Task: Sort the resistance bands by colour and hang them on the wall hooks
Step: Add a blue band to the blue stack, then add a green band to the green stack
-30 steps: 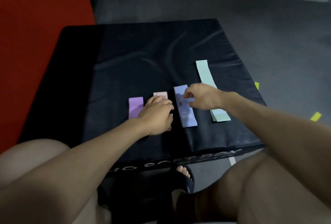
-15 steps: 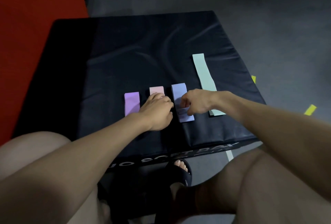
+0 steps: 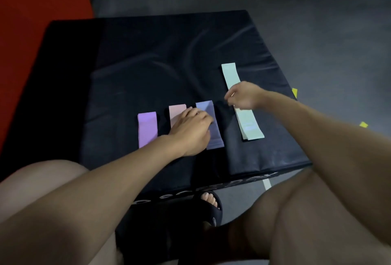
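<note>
Four flat resistance bands lie side by side on a black padded box [image 3: 148, 57]: a purple band [image 3: 147, 129], a pink band [image 3: 176, 111], a blue-violet band [image 3: 206, 109] and a longer mint-green band [image 3: 229, 74]. My left hand [image 3: 190, 132] rests palm down across the pink band, its fingertips touching the blue-violet band. My right hand [image 3: 243, 95] is over the middle of the mint-green band, with thumb and fingers curled together at the band's left edge. The parts of the bands under both hands are hidden.
The box stands on a dark grey floor [image 3: 328, 32] with white hexagon lines, and a red mat [image 3: 31, 10] lies at the left. Yellow tape marks [image 3: 363, 124] dot the floor at the right. My knees and a sandalled foot [image 3: 211, 203] are at the box's near edge.
My right hand left the blue-violet band and moved right and away onto the mint-green band. My left hand shifted slightly right, so its fingertips now reach the blue-violet band.
</note>
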